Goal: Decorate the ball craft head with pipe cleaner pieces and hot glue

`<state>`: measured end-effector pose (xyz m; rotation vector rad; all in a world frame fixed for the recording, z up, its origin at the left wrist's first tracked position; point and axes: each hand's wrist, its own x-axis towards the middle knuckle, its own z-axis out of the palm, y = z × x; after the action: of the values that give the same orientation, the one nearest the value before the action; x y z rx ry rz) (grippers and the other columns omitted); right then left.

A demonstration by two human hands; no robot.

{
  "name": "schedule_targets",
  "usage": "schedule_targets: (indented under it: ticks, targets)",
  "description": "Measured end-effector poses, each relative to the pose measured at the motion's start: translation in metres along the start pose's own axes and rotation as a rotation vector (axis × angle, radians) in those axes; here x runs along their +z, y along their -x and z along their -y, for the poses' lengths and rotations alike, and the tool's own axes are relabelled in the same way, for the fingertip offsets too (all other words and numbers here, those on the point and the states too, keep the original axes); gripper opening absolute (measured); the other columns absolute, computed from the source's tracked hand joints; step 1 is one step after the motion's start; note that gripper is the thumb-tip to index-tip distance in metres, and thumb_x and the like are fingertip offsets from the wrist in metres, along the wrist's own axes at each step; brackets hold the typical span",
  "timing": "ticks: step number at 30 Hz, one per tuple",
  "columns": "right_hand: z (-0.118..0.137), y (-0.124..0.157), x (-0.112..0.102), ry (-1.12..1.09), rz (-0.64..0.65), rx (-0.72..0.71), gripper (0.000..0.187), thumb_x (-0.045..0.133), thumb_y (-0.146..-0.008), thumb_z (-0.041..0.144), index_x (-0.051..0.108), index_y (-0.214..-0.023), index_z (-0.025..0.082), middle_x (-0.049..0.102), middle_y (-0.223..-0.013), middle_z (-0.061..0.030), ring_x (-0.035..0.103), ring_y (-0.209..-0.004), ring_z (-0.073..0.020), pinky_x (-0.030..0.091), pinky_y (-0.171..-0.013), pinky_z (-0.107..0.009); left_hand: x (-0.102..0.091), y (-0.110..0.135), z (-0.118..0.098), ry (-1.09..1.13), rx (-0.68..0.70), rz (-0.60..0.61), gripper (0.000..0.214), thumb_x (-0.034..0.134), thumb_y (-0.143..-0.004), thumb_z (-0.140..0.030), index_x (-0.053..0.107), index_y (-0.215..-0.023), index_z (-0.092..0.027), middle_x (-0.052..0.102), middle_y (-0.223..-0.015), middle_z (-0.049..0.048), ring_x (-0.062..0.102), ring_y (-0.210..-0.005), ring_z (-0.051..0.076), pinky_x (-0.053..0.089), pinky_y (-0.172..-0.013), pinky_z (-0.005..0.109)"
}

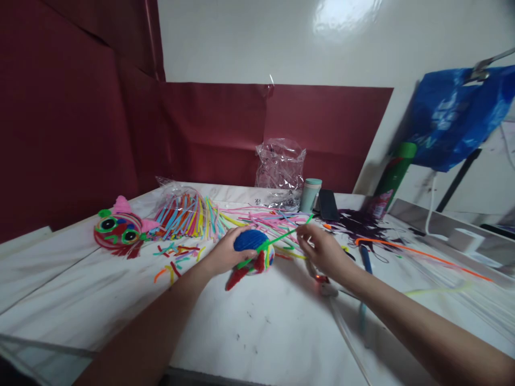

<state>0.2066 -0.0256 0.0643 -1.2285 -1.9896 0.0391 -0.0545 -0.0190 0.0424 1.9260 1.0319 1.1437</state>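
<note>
My left hand (pixel 223 253) is closed around a small pipe-cleaner figure (pixel 253 252) with a blue top, a pale body and red legs, held just above the white table (pixel 257 327). A green pipe cleaner (pixel 281 237) runs from the figure up to the right. My right hand (pixel 322 249) pinches the far end of that green pipe cleaner between thumb and fingers. Both forearms reach in from the bottom of the view.
A finished red, pink and green pipe-cleaner face (pixel 118 229) lies at the left. A bundle of coloured pipe cleaners (pixel 189 214) spreads behind the hands, with cut scraps (pixel 177 257) nearby. A clear plastic bag (pixel 280 169), a teal cup (pixel 310 194), a black phone (pixel 328 205) and a blue bag (pixel 454 118) stand behind.
</note>
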Motion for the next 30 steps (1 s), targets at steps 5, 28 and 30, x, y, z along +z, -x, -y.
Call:
schedule_targets:
  ticks: [5, 28, 30]
  targets:
    - [0.028, 0.027, 0.017, -0.053, 0.261, 0.014, 0.035, 0.051, -0.079, 0.026, 0.058, -0.112, 0.014, 0.068, -0.098, -0.0134, 0.064, -0.073, -0.0209, 0.049, -0.063, -0.032, 0.001, -0.003, 0.003, 0.209, -0.108, -0.068, 0.054, 0.070, -0.071, -0.036, 0.054, -0.121, -0.022, 0.062, -0.119, 0.0070, 0.057, -0.111, 0.025, 0.042, -0.096, 0.039]
    - [0.039, 0.015, 0.026, -0.783, 0.309, 0.386, 0.039, 0.062, -0.072, 0.035, 0.058, -0.105, 0.014, 0.068, -0.094, -0.0092, 0.064, -0.081, -0.0196, 0.050, -0.058, -0.028, 0.007, 0.002, -0.015, 0.511, -0.129, 0.014, 0.062, 0.074, -0.066, -0.039, 0.052, -0.120, -0.018, 0.060, -0.121, 0.0114, 0.058, -0.106, 0.025, 0.045, -0.087, 0.035]
    - [0.041, 0.015, 0.027, -0.806, 0.307, 0.402, 0.039, 0.063, -0.071, 0.035, 0.058, -0.103, 0.013, 0.068, -0.091, -0.0090, 0.064, -0.080, -0.0192, 0.050, -0.058, -0.028, 0.007, 0.003, -0.016, 0.524, -0.138, 0.005, 0.061, 0.072, -0.068, -0.041, 0.052, -0.120, -0.017, 0.058, -0.124, 0.0125, 0.057, -0.109, 0.027, 0.045, -0.088, 0.037]
